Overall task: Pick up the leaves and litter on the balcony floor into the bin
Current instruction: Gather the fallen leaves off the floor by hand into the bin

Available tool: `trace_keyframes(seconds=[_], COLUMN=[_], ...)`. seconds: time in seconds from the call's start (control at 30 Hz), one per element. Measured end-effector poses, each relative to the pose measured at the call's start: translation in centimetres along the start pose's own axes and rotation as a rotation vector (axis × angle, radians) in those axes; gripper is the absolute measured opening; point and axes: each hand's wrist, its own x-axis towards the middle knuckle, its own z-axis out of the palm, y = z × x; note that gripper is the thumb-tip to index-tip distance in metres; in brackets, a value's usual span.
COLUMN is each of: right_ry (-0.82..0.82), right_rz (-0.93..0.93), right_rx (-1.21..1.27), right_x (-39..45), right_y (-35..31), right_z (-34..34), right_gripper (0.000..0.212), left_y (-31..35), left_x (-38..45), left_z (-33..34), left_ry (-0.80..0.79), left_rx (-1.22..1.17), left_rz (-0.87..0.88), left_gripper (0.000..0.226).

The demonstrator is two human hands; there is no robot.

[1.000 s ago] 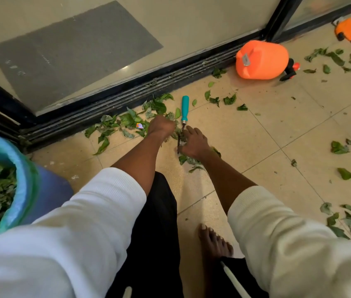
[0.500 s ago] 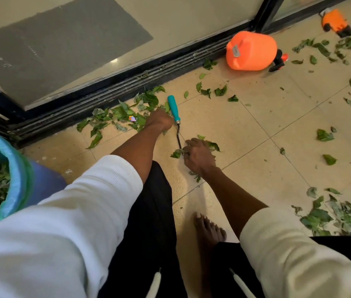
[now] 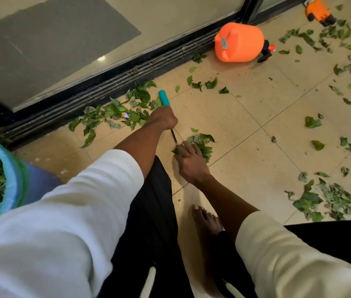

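Fingers (image 3: 188, 147) flat on leaves (image 3: 202, 143)

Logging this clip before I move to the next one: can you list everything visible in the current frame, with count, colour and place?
Leaves: many, green, scattered over the floor, thickest along the door track and at lower right.
Small leaf pile: one, green, under the right hand.
Wrapper scrap: one, multicoloured, among the leaves by the track.
Hand tool: one, teal handle with dark metal shaft, in the left hand.
Bin: one, blue with a liner, far left, holding leaves.
Sprayer jug: one, orange, lying by the door.
Orange object: one, top right, unclear.
Left hand: grips the tool.
Right hand: rests on the pile.
Bare foot: one, bottom centre.
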Motion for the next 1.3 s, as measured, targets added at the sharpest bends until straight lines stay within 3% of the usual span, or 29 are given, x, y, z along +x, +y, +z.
trace_keyframes(seconds=[0.1,0.17,0.23,0.3,0.43,0.5,0.6,0.73,0.83,0.9,1.03,1.17,1.3], right_ry=[0.084,0.105,0.020,-0.178,-0.598,-0.711,-0.724,-0.671,-0.608,-0.562,-0.549,-0.499,-0.606], right_rz=[0.075,0.284,0.537,0.668,0.526,0.425,0.368,0.334,0.286,0.226,0.143,0.046,0.010], right_rx=[0.076,0.207,0.403,0.542,0.369,0.246,0.187,0.220,0.258,0.220,0.070,0.014,0.047], right_x=[-0.6,0.6,1.9,2.8,3.4,3.2,1.5,2.7,5.1,6.1,6.0,4.1,1.6], right_y=[1.0,2.2,3.9,5.9,8.1,8.9,9.6,10.6,11.0,11.1,10.8,10.2,10.0], right_z=[-1.4,-3.0,-4.7,-6.0,-7.1,-6.8,-5.7,-5.2,-5.2,-5.0,-3.9,-4.2,-4.7], right_gripper=[0.035,0.040,0.059,0.090,0.136,0.146,0.153,0.145,0.099,0.080,0.078,0.077,0.097], left_y=[0.4,1.0,1.8,2.5,2.8,2.0,0.6,0.9,1.4,1.6,2.3,2.0,1.6], left_x=[-0.5,-1.0,-1.7,-2.9,-4.3,-4.7,-5.9,-6.0,-5.8,-5.8,-5.8,-6.7,-8.3], left_z=[0.1,-0.1,-0.1,0.0,1.0,2.0,4.6,7.9,8.6,8.8,9.7,10.7,11.2], left_ry=[-0.003,-0.005,-0.043,-0.121,-0.365,-0.466,-0.456,-0.346,-0.316,-0.310,-0.288,-0.237,-0.218], left_rx=[-0.006,-0.076,-0.165,-0.153,0.102,0.177,0.246,0.173,0.172,0.168,0.176,0.140,0.073], left_rz=[0.007,-0.022,-0.068,-0.084,-0.028,-0.015,-0.014,-0.048,-0.077,-0.070,-0.010,0.054,0.093], left_gripper=[0.042,0.042,0.045,0.047,0.054,0.079,0.119,0.130,0.132,0.124,0.097,0.086,0.111])
